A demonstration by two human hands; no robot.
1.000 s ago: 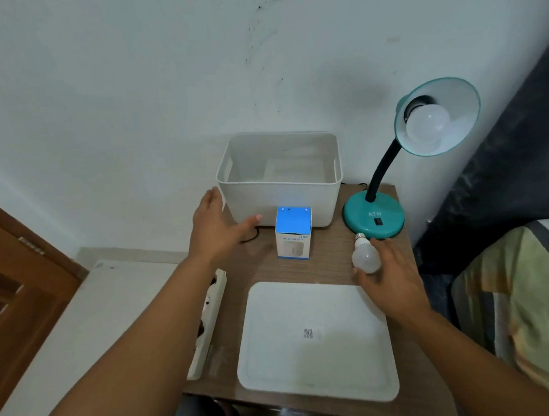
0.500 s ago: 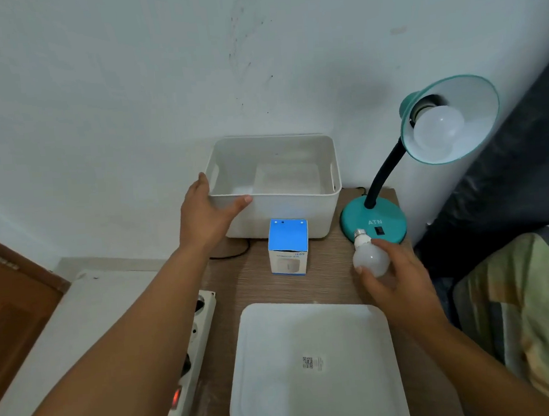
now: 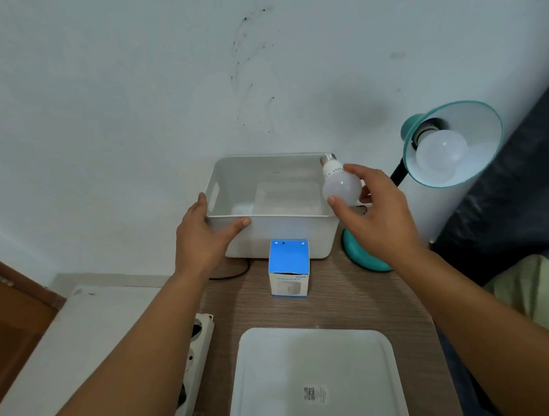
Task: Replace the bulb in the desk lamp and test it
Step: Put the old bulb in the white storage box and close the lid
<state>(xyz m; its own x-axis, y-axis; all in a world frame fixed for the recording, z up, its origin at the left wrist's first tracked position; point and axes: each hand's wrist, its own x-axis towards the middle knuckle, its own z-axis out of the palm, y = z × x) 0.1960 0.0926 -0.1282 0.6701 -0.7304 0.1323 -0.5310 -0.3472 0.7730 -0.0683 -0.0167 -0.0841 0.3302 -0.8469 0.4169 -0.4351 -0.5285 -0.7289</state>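
My right hand [image 3: 374,220] holds a loose white bulb [image 3: 339,183] by its globe, screw base pointing up and away, over the right end of the white plastic bin [image 3: 284,226]. My left hand [image 3: 204,238] grips the bin's front left rim, thumb along the front wall. The teal desk lamp [image 3: 450,143] stands at the right, shade tilted toward me, with an unlit white bulb [image 3: 442,157] screwed in its socket. Its base [image 3: 364,256] is partly hidden behind my right wrist. A blue and white bulb box [image 3: 289,268] stands in front of the bin.
A white bin lid [image 3: 314,377] lies flat on the wooden table [image 3: 354,303] near me. A white power strip [image 3: 193,366] hangs along the table's left edge. A black cord [image 3: 235,272] runs behind the bin. Bedding lies at the right, a wall close behind.
My right hand lifted the loose bulb from the table by the lamp base up over the bin's right end. My left hand moved to the bin's front left rim and gripped it.
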